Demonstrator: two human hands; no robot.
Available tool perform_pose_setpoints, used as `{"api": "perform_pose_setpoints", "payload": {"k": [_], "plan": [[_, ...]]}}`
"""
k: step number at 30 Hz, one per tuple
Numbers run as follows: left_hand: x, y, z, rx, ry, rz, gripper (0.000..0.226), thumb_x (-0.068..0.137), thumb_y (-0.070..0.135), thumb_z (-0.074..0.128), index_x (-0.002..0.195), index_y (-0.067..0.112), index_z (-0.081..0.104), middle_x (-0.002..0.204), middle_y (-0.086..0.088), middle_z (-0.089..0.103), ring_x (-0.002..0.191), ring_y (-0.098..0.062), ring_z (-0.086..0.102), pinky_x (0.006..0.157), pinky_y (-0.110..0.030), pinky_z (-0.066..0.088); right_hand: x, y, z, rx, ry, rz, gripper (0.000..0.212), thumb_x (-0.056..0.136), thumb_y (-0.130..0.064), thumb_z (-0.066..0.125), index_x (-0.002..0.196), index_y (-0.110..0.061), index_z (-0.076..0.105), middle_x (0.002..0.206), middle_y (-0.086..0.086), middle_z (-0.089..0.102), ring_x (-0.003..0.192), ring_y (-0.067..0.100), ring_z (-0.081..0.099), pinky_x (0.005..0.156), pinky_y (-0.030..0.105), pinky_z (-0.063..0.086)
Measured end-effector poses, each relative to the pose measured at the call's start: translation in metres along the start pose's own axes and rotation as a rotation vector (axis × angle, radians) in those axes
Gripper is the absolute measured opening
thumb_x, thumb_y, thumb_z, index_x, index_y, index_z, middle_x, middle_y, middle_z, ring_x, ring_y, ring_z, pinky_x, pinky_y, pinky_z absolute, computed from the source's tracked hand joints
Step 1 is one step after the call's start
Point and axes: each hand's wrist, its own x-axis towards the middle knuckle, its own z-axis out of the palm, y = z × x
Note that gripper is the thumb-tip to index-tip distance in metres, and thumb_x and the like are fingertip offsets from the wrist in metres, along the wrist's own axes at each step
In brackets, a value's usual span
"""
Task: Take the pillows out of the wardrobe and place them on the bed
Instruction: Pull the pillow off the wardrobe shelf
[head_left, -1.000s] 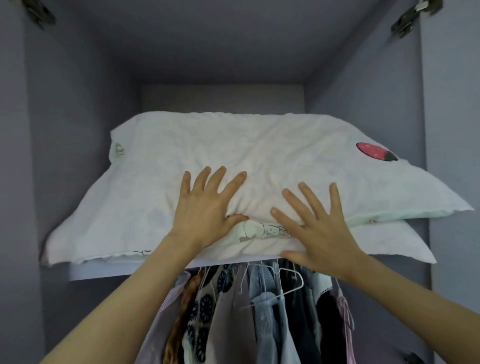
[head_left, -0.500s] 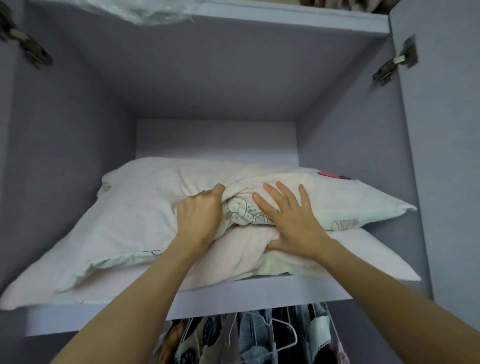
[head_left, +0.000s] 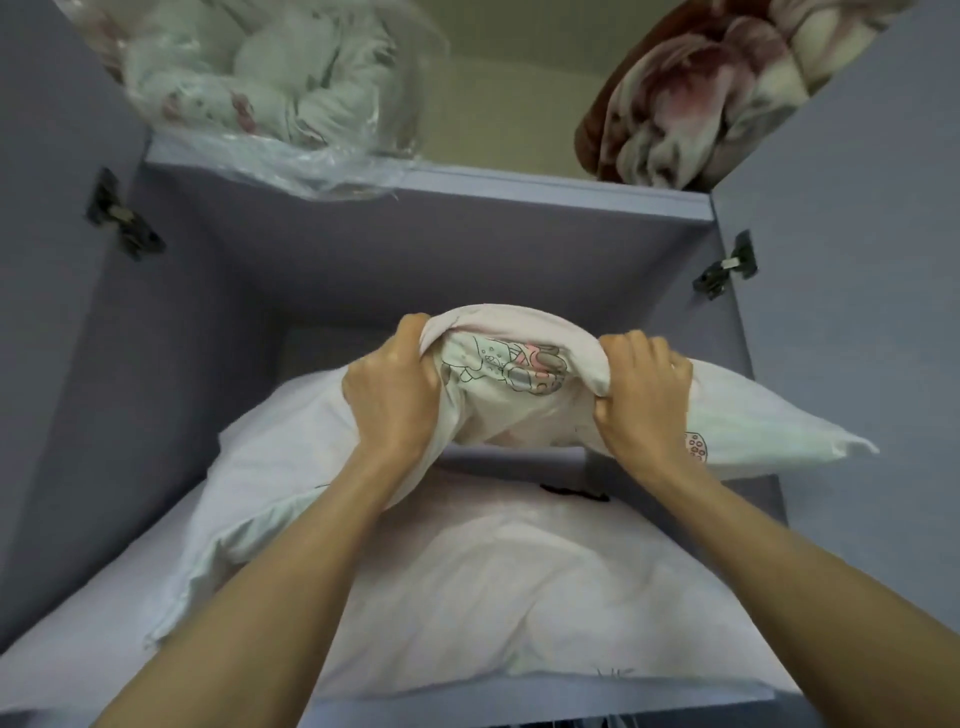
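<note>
Two white pillows lie stacked on a shelf inside a lilac wardrobe (head_left: 218, 322). The upper pillow (head_left: 519, 395), printed with cartoon figures, is bunched and raised off the one below. My left hand (head_left: 389, 389) grips its folded front edge on the left, and my right hand (head_left: 644, 395) grips the same edge on the right. Its two ends droop to either side. The lower pillow (head_left: 498, 587) lies flat on the shelf beneath my forearms.
Above the wardrobe top sit a plastic-wrapped bundle of white bedding (head_left: 270, 88) on the left and a folded brown-and-pink blanket (head_left: 701, 93) on the right. Both doors stand open, with a hinge (head_left: 122, 218) on the left and a hinge (head_left: 724, 273) on the right.
Both hands went from lying flat on the upper pillow to gripping its front edge, and the pillow is lifted and bunched. The view has tilted upward, showing the wardrobe top.
</note>
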Motion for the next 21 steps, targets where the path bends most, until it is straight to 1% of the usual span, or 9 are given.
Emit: {"api": "perform_pose_setpoints", "payload": {"k": [3,6,8,11,14,16,18,20,21], "plan": [[0.002,0.016,-0.019,-0.050,0.041,0.079,0.032,0.077,0.015,0.037,0.090,0.013,0.066,0.061,-0.010,0.065,0.051,-0.036,0.057,0.047,-0.033,0.038,0.005,0.003,-0.024,0.109,0.102,0.055,0.043,0.052,0.003,0.051,0.092,-0.012,0.048,0.086,0.015,0.060,0.083,0.024,0.034,0.071,0.035,0.023],[-0.020,0.027,-0.046,-0.076,0.087,0.203,0.037,0.082,0.011,0.037,0.097,0.010,0.071,0.082,-0.006,0.074,0.070,-0.026,0.069,0.050,-0.033,0.048,-0.016,0.001,-0.053,0.152,0.068,0.127,0.043,0.048,0.012,0.061,0.087,-0.006,0.054,0.087,0.019,0.060,0.085,0.027,0.037,0.074,0.035,0.024],[-0.044,0.026,-0.065,-0.069,0.092,0.294,0.036,0.086,0.003,0.038,0.098,0.008,0.071,0.091,-0.006,0.074,0.081,-0.023,0.071,0.058,-0.032,0.053,-0.045,0.001,-0.070,0.121,0.018,0.141,0.036,0.043,0.012,0.064,0.076,-0.002,0.057,0.081,0.019,0.060,0.083,0.033,0.046,0.074,0.035,0.025],[-0.083,0.020,-0.087,-0.048,0.058,0.379,0.036,0.075,-0.013,0.049,0.097,0.003,0.071,0.101,-0.009,0.072,0.096,-0.026,0.068,0.076,-0.033,0.056,-0.089,-0.001,-0.088,0.118,-0.020,0.116,0.031,0.047,0.005,0.062,0.077,-0.001,0.058,0.084,0.020,0.061,0.087,0.030,0.043,0.079,0.037,0.026],[-0.125,0.011,-0.105,-0.007,-0.108,0.336,0.034,0.071,-0.011,0.055,0.097,0.004,0.071,0.103,-0.008,0.072,0.097,-0.025,0.068,0.078,-0.031,0.053,-0.135,-0.006,-0.097,0.096,-0.162,0.076,0.043,0.043,0.004,0.069,0.083,-0.002,0.058,0.089,0.017,0.058,0.088,0.029,0.043,0.079,0.037,0.026],[-0.148,0.004,-0.116,0.050,-0.289,0.324,0.026,0.077,0.001,0.057,0.098,0.008,0.069,0.105,-0.008,0.071,0.099,-0.025,0.067,0.077,-0.034,0.055,-0.168,-0.007,-0.103,0.097,-0.277,-0.001,0.056,0.045,-0.003,0.077,0.093,-0.007,0.050,0.100,0.012,0.047,0.092,0.028,0.039,0.083,0.040,0.027],[-0.166,-0.003,-0.127,0.101,-0.502,0.344,0.029,0.083,0.021,0.049,0.105,0.009,0.065,0.114,-0.009,0.068,0.107,-0.028,0.063,0.088,-0.041,0.053,-0.191,-0.003,-0.111,0.129,-0.341,-0.077,0.046,0.060,-0.025,0.070,0.095,-0.010,0.045,0.103,0.007,0.039,0.095,0.027,0.040,0.087,0.045,0.031],[-0.177,-0.010,-0.136,0.123,-0.704,0.344,0.040,0.085,0.040,0.045,0.113,0.013,0.054,0.125,-0.010,0.061,0.119,-0.028,0.053,0.104,-0.047,0.038,-0.201,0.003,-0.120,0.199,-0.411,-0.150,0.043,0.068,-0.042,0.058,0.095,-0.012,0.045,0.104,0.006,0.039,0.097,0.028,0.042,0.091,0.048,0.034],[-0.180,-0.014,-0.140,0.120,-0.788,0.333,0.045,0.083,0.048,0.044,0.115,0.016,0.049,0.129,-0.010,0.056,0.124,-0.027,0.046,0.107,-0.050,0.031,-0.202,0.006,-0.125,0.243,-0.460,-0.195,0.045,0.069,-0.046,0.057,0.096,-0.012,0.045,0.105,0.006,0.039,0.099,0.028,0.043,0.094,0.050,0.033]]}}
